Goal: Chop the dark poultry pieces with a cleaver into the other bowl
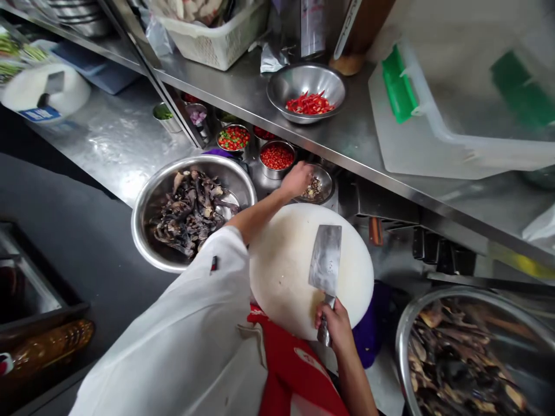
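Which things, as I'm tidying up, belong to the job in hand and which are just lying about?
Probably in use: cleaver in the right hand, cutting board, small bowl by the left hand.

Seemingly just lying about: white basket, shelf bowl of chillies, plastic box, amber bottle.

Steel counter (117, 136) (shiny) under metal pot (274, 173)

Left of the right grip (336, 323), the chopping board (280, 260) gave open room, while the cleaver (325, 260) filled the way straight ahead. Just beyond the left grip (298, 178), the shelf (359, 133) overhung; a steel tin (277, 173) stood close left, a small bowl (325, 176) right.
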`<state>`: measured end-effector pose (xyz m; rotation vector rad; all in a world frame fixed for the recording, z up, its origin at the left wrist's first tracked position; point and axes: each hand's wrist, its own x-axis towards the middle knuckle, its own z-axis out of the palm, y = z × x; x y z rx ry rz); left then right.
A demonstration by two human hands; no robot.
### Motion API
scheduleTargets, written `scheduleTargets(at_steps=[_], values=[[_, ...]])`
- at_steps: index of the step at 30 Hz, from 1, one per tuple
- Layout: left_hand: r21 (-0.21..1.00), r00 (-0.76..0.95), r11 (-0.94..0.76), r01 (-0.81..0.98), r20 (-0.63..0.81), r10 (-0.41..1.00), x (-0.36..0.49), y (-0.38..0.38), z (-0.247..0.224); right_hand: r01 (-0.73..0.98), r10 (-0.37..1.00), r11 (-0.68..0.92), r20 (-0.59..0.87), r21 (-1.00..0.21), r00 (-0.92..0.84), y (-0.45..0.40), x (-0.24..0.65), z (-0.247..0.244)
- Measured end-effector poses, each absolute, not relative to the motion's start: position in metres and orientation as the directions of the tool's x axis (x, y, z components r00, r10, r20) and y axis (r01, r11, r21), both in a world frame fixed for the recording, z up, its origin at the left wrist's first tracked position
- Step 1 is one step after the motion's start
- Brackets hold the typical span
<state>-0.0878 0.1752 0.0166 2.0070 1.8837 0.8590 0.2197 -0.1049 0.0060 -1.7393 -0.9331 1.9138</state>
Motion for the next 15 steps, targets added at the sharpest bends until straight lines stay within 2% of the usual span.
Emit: scheduleTargets(at_steps=[2, 3, 4, 6, 8, 10, 15], values=[[0.502, -0.049, -0.103, 0.859, 0.282, 0.958, -0.132, 0.135, 0.023, 0.225, 0.685, -0.682, -0.715, -0.696, -0.137, -0.115, 0.222, 0.001], [0.491, -0.152, -0.01, 0.871, 0.291, 0.945, -0.158, 0.113, 0.024, 0.241, 0.689, -0.676, -0.714, -0.696, -0.126, -0.119, 0.222, -0.001], [0.482, -0.303, 0.136, 0.866, 0.289, 0.908, -0.183, 0.091, 0.022, 0.248, 0.693, -0.674, -0.712, -0.696, -0.115, -0.122, 0.221, -0.002], [0.416, -0.545, 0.44, 0.796, 0.179, 0.819, -0.226, 0.049, 0.012, 0.24, 0.704, -0.671, -0.704, -0.702, -0.092, -0.126, 0.218, -0.004], [0.315, -0.553, 0.558, 0.768, -0.114, 0.825, -0.251, 0.012, -0.006, 0.231, 0.72, -0.661, -0.69, -0.714, -0.072, -0.127, 0.214, -0.005], [0.297, -0.489, 0.551, 0.78, -0.26, 0.832, -0.256, -0.017, -0.026, 0.225, 0.738, -0.647, -0.672, -0.729, -0.054, -0.127, 0.21, -0.005], [0.329, -0.478, 0.589, 0.738, -0.363, 0.8, -0.24, -0.04, -0.054, 0.23, 0.768, -0.616, -0.639, -0.753, -0.038, -0.13, 0.204, -0.003]])
